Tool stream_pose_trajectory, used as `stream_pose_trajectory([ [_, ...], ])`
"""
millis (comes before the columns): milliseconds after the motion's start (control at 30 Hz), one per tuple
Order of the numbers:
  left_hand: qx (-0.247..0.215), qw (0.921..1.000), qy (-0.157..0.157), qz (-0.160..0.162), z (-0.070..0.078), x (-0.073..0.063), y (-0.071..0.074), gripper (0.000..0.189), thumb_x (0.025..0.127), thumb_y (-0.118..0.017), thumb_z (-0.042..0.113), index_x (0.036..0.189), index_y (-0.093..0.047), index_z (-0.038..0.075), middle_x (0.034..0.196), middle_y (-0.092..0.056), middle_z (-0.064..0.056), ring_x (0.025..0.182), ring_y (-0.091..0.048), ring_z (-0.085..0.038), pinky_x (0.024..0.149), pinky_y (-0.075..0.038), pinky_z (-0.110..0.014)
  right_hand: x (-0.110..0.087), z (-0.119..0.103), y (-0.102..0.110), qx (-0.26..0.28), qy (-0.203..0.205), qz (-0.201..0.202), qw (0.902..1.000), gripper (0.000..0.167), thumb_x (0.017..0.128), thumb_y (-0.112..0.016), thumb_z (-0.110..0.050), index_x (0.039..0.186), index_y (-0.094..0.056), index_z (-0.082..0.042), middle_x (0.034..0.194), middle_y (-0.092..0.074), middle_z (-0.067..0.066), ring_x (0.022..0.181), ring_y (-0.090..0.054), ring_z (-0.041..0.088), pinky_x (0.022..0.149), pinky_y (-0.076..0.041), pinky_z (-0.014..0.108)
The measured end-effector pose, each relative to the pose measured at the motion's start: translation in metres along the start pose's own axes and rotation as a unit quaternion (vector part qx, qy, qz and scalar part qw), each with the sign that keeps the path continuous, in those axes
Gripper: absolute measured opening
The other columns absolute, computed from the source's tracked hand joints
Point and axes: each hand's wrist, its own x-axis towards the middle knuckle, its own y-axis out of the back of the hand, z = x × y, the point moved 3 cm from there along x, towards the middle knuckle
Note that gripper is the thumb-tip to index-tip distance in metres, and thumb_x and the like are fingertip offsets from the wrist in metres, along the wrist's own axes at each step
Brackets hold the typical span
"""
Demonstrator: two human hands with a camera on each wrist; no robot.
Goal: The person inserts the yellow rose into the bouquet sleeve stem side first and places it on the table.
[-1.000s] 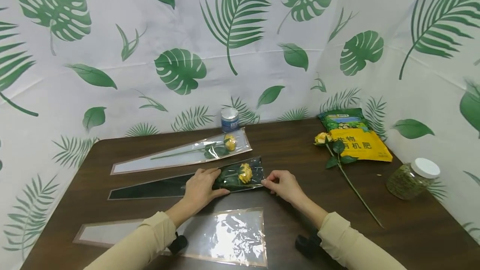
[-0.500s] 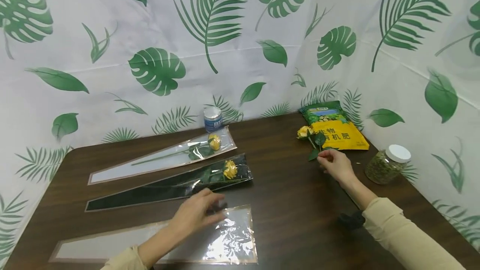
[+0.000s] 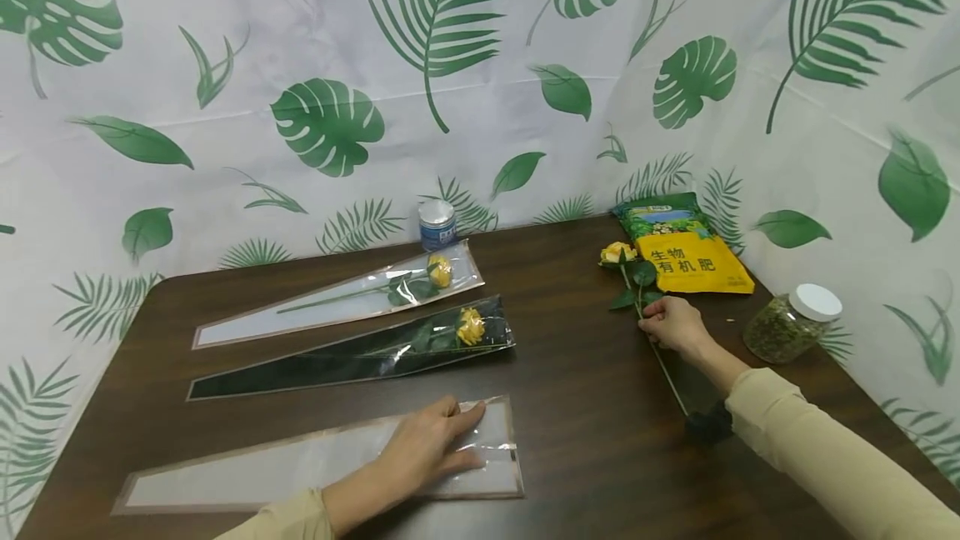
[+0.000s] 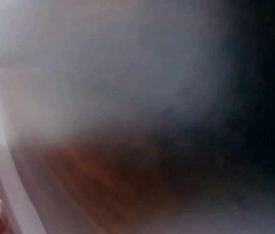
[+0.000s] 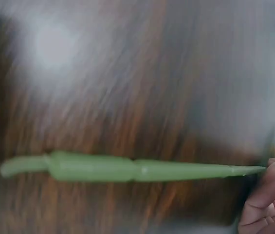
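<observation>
My right hand (image 3: 675, 327) pinches the green stem (image 5: 93, 167) of a yellow artificial rose (image 3: 617, 253), just below its leaves. In the right wrist view the stem stretches from the fingertips (image 5: 269, 181) across the dark table. My left hand (image 3: 420, 450) rests on a flat, tapered flower sleeve (image 3: 292, 473) with a white back, close to its wide right end. Its thumb and forefinger are spread over the clear film. The left wrist view is too blurred to show the fingers' work.
Behind lie a black sleeve (image 3: 300, 369) and a white sleeve (image 3: 262, 323), each with a yellow rose inside. A blue can (image 3: 437, 226) stands at the back. Right are a yellow-green fertilizer bag (image 3: 697, 261) and a white-lidded jar (image 3: 787, 327).
My left hand has left the black sleeve and come down onto the nearest white one. My right hand has moved right from the black sleeve to the loose rose and taken its stem.
</observation>
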Motion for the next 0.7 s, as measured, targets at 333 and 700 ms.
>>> stream_pose_trajectory([
  [333,-0.006,0.9998,-0.012,0.013,-0.0015,0.0014,-0.0004,0.039,0.082,-0.070,0.028,0.118,-0.067,0.012,0.073,-0.048,0.005,0.059,-0.042,-0.005,0.053,-0.039,-0.020,0.0000,-0.0020,-0.0026,0.028,-0.011,-0.007,0.9995,0.028,0.091,-0.057,-0.005,0.110,-0.052,0.015,0.080,-0.064,0.014,0.063,-0.059,0.012,0.059,-0.054,0.032],
  [700,0.010,0.9996,-0.014,0.020,-0.0009,0.0007,-0.0007,0.039,0.081,-0.070,0.030,0.117,-0.068,0.013,0.072,-0.046,0.006,0.059,-0.042,-0.005,0.051,-0.039,-0.020,0.0021,-0.0012,-0.0045,0.035,-0.007,-0.001,0.9994,0.025,0.091,-0.056,-0.004,0.108,-0.052,0.013,0.079,-0.061,0.013,0.063,-0.058,0.014,0.058,-0.054,0.030],
])
